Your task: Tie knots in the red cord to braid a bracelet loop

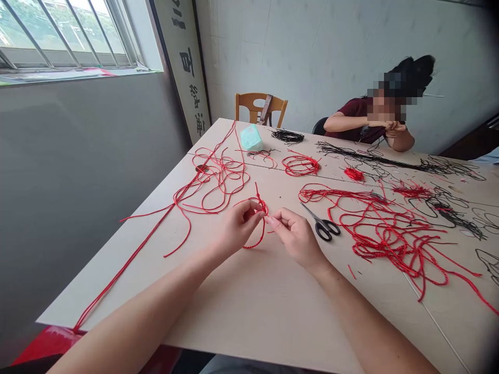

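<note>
Both hands meet low over the middle of the tabletop (249, 311), close under the camera, which likely puts the fine work in plain sight. The left hand (241, 224) pinches a short red cord (262, 235) between thumb and forefinger, other fingers curled in. The right hand (295, 236) pinches the same cord from the other side, fingertips pressed together and almost touching the left's. With 2 grips so near, the stretch between them seems held firm, while the rest hangs in 1 loop down between the hands.

Scissors (322, 224) lie just beside the right hand, handles nearest it, probably for easy reach. A red tangle (390, 236) sprawls further right. Long cords (212, 182) are spread out on the left, well apart from it, perhaps to stay unsnarled. At the far end are a green pack (251, 138), a black coil (287, 136) and a chair (260, 104). Another person (362, 117) leans folded arms on the far edge
</note>
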Demonstrator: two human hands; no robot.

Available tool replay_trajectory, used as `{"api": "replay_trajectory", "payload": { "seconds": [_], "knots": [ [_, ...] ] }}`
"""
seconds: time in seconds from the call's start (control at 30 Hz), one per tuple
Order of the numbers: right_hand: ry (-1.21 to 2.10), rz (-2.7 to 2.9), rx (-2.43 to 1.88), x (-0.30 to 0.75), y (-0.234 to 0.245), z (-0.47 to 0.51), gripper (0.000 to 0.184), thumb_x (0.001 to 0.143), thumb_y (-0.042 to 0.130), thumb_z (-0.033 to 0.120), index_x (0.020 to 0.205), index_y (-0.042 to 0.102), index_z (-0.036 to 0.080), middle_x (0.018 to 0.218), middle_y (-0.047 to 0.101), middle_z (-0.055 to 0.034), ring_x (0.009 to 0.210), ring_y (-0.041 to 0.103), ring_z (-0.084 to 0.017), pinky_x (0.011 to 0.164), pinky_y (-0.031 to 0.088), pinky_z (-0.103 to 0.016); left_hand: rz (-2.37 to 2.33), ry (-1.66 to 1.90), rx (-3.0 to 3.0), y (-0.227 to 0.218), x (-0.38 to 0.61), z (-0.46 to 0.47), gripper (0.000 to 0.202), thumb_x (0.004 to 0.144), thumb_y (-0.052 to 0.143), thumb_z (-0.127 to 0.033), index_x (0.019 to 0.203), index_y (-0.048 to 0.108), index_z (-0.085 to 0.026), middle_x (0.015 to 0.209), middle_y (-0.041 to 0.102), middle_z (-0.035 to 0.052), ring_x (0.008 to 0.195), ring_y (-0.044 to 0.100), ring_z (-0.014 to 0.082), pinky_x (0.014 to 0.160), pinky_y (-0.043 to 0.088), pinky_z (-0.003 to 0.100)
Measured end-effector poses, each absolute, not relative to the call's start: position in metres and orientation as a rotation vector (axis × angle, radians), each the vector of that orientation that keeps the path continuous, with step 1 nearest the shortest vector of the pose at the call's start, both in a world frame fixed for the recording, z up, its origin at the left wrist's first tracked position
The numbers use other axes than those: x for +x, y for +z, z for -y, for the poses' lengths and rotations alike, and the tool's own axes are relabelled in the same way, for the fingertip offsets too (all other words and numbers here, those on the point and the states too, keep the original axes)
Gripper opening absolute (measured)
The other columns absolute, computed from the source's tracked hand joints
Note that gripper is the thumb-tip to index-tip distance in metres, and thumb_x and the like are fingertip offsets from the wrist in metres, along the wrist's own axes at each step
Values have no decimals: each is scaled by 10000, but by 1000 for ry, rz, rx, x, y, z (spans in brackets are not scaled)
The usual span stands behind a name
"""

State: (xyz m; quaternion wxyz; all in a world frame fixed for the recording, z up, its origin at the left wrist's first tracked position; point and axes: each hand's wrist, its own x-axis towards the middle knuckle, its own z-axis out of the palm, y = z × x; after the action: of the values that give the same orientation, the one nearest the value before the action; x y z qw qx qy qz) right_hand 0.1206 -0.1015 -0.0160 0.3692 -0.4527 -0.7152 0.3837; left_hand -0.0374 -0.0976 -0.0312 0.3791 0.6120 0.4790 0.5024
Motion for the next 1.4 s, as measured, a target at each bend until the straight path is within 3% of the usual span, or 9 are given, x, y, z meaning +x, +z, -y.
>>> {"api": "replay_trajectory", "payload": {
  "seconds": [0.17,0.4,0.57,0.67,0.73,0.83,1.03,1.23,1.4],
  "knots": [
    [1090,1941,-1237,135,-15,87,254,752,606,405,773,691,166,816,614,-31,504,370,-76,470,319,-231,-1095,1203,1340,-33,-40,93,268,757,611,-412,819,614,-151,764,601,29,645,490,111,592,363,230],
    [1582,1705,-1141,134,-12,87,249,705,663,380,836,694,171,721,637,-12,476,337,-59,439,276,-212,-1060,1229,1284,-35,-38,95,268,749,628,-414,797,629,-150,754,646,46,669,554,121,613,412,230],
    [1381,1493,-1110,126,-28,84,245,678,707,348,846,674,174,648,609,18,466,339,-54,450,263,-214,-1019,1099,1155,-34,-39,96,328,750,599,-485,847,563,-174,718,631,20,496,485,65,470,368,189],
    [1253,1479,-1105,124,-40,81,245,689,710,341,856,655,171,602,583,25,517,458,-82,536,366,-229,-961,1039,1060,-36,-40,96,343,732,622,-482,867,519,-184,752,638,25,470,494,57,442,361,174],
    [1237,1471,-1074,124,-43,80,224,698,706,338,830,635,172,711,625,-4,631,556,-117,634,430,-259,-915,1014,1016,-37,-40,96,331,721,647,-451,852,513,-178,774,644,32,465,498,49,437,361,167],
    [1286,1441,-1018,124,-42,80,215,694,712,334,782,600,173,838,651,-29,744,616,-151,736,470,-300,-846,986,971,-36,-43,94,290,726,660,-401,820,549,-150,806,646,50,523,547,59,494,419,178],
    [1358,1412,-1020,126,-33,81,262,681,720,355,805,568,181,794,662,-26,764,627,-162,774,479,-309,-793,963,998,-36,-46,91,236,707,696,-322,817,639,-121,848,652,73,692,609,110,716,498,257],
    [1455,1470,-1044,129,-32,79,309,702,699,367,894,545,181,809,665,-28,756,606,-143,741,442,-285,-929,993,1295,-39,-49,87,267,684,708,-353,834,670,-134,793,658,72,752,588,152,726,463,284],
    [1577,1438,-990,131,-28,80,323,726,691,358,948,542,178,689,630,2,695,574,-121,735,418,-268,-920,1073,1406,-35,-48,89,253,761,623,-383,817,641,-137,786,639,64,713,558,145,657,426,264]
  ]
}}
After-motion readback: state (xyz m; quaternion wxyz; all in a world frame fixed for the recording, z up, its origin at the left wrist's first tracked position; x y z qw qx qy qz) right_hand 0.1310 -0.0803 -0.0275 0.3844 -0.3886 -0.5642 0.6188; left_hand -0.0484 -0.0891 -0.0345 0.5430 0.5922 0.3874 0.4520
